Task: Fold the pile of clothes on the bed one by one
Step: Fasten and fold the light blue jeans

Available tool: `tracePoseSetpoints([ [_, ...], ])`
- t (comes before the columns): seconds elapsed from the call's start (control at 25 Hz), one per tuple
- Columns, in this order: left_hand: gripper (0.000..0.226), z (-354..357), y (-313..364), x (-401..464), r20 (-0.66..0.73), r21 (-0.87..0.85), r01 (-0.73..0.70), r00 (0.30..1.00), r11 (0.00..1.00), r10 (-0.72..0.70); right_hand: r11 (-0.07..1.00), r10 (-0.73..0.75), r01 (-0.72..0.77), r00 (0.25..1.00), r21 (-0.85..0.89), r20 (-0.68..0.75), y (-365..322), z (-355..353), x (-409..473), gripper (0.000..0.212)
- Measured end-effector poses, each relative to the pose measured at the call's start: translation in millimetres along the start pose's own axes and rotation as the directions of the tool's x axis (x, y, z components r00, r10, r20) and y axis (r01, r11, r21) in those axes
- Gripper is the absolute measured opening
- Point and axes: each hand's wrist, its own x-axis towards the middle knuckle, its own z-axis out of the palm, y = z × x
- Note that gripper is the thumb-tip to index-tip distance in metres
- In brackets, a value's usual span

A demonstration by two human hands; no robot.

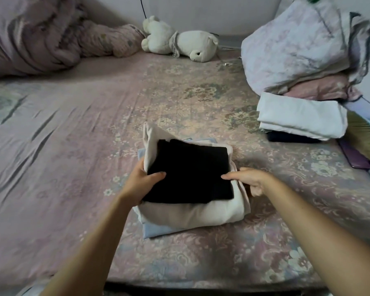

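Hands (145, 178) (247, 180) grip folded stack (190, 212) on floral bedsheet (94, 124); teddy (179, 42) by wall.

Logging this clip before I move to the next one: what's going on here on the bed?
A person is handling a stack of folded clothes on the bed. The left hand grips the stack's left side, thumb on the folded black garment on top; the right hand pinches its right edge. Beneath lie a cream garment and a light blue one. A second folded stack, white on top, sits to the right.
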Motion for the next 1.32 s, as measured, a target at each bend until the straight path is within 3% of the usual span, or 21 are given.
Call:
tracePoseSetpoints([
  [0.12, 0.045, 11.6, 9.4, 4.1, -0.037, -0.066, -0.052, 0.998, 0.996, 0.049, 0.998, -0.047, 0.049, 0.998, 0.049, -0.042, 4.2, -4.5, -1.4, 0.113],
  [0.24, 0.039, 15.8, -5.8, 14.1, -0.14, -0.244, 0.218, 0.956, 0.945, -0.257, 0.995, -0.044, 0.045, 0.999, 0.089, -0.015, 13.5, -3.3, -0.6, 0.121],
  [0.36, 0.041, -3.4, -28.6, 9.4, -0.109, -0.1, 0.51, 0.848, 0.855, -0.519, 0.993, -0.116, 0.114, 0.99, -0.025, -0.08, 15.4, 11.9, -1.2, 0.12],
  [0.48, 0.042, -11.3, -32.4, 5.4, -0.029, -0.114, 0.5, 0.862, 0.858, -0.506, 0.951, -0.282, 0.246, 0.939, -0.188, -0.198, 6.1, 28.0, -2.7, 0.107],
  [0.64, 0.037, 2.4, -19.1, 6.6, -0.093, -0.094, 0.209, 0.972, 0.973, -0.218, 0.964, -0.257, 0.263, 0.961, 0.05, -0.105, -1.9, 19.8, -2.4, 0.078],
  [0.76, 0.04, 3.1, -15.4, 8.4, -0.118, -0.15, 0.053, 0.99, 0.987, -0.072, 0.931, -0.326, 0.345, 0.932, 0.115, -0.157, -10.3, 11.1, -2.4, 0.066],
  [0.84, 0.041, -0.7, -30.0, 10.3, -0.18, -0.23, 0.125, 0.969, 0.965, -0.168, 0.913, -0.384, 0.402, 0.905, 0.073, -0.185, -14.4, 15.8, -1.9, 0.072],
  [0.96, 0.05, -9.8, -54.7, 9.1, -0.15, -0.241, 0.44, 0.864, 0.865, -0.481, 0.915, -0.402, 0.394, 0.89, -0.083, -0.213, -12.8, 35.1, 6.6, 0.096],
  [1.08, 0.074, -15.2, -52.9, 12.7, -0.152, -0.147, 0.436, 0.877, 0.888, -0.456, 0.906, -0.422, 0.385, 0.851, -0.174, -0.313, -16.4, 39.4, 11.2, 0.093],
  [1.12, 0.091, -13.7, -52.3, 16.3, -0.245, 0.058, 0.397, 0.895, 0.916, -0.372, 0.879, -0.461, 0.357, 0.807, -0.317, -0.37, -17.5, 43.1, 7.6, 0.09],
  [1.16, 0.104, -11.3, -51.5, 18.4, -0.355, 0.371, 0.342, 0.911, 0.863, -0.208, 0.787, -0.564, 0.302, 0.705, -0.537, -0.43, -18.7, 47.0, 7.1, 0.085],
  [1.2, 0.102, -6.2, -51.3, 19.9, -0.392, 0.678, 0.239, 0.918, 0.695, 0.067, 0.605, -0.744, 0.277, 0.529, -0.746, -0.408, -20.7, 55.5, 2.8, 0.078],
  [1.24, 0.088, 2.4, -49.5, 22.6, -0.267, 0.867, 0.069, 0.9, 0.493, 0.344, 0.36, -0.901, 0.287, 0.354, -0.888, -0.251, -23.3, 66.6, -1.1, 0.068],
  [1.28, 0.073, 12.2, -47.5, 26.3, -0.087, 0.935, -0.1, 0.865, 0.341, 0.494, 0.148, -0.965, 0.321, 0.255, -0.936, -0.066, -25.6, 77.2, -3.8, 0.06],
  [1.32, 0.063, 25.1, -45.0, 30.4, 0.062, 0.943, -0.227, 0.839, 0.245, 0.54, 0.005, -0.971, 0.339, 0.225, -0.941, 0.076, -23.3, 84.0, 2.0, 0.057],
])
